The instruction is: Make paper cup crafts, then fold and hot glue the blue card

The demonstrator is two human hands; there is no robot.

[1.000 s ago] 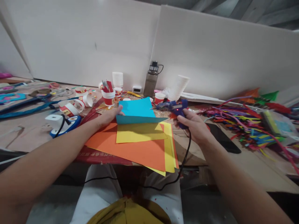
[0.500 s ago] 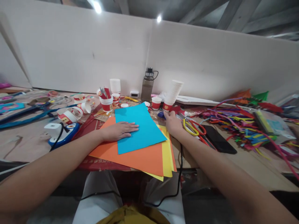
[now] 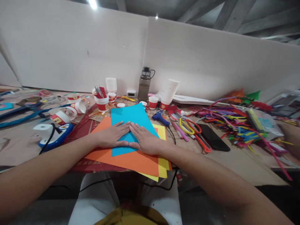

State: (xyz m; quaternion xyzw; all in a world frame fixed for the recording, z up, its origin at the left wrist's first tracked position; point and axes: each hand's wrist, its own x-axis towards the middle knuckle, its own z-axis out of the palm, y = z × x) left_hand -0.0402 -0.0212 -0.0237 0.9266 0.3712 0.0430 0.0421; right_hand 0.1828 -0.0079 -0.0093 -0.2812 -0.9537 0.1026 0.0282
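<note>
A blue paper sheet point(image 3: 131, 114) lies on top of orange paper point(image 3: 140, 162) and yellow paper point(image 3: 162, 167), stacked at the table's front edge. Flat on the blue sheet rests my left hand point(image 3: 114, 135), its fingers stretched out. My right hand point(image 3: 145, 140) also lies flat on that sheet, fingers extended, its fingertips meeting those of my left. Neither hand grips anything. Just beyond my right hand is a blue glue gun point(image 3: 160, 118) with a black cord. Yellow-handled scissors point(image 3: 186, 126) and an orange cutter point(image 3: 203, 143) lie farther right.
Paper cups point(image 3: 172, 90) and a water bottle point(image 3: 144, 84) stand along the back. A phone point(image 3: 212, 137) and a pile of pipe cleaners point(image 3: 234, 122) lie to the right. At left are a blue-and-white device point(image 3: 59, 136) and cut cups point(image 3: 62, 116). Another person's arm point(image 3: 292, 137) shows at the right edge.
My right hand has left the glue gun and come down onto the blue sheet beside my left hand. The glue gun now lies on the table. The camera view has shifted slightly.
</note>
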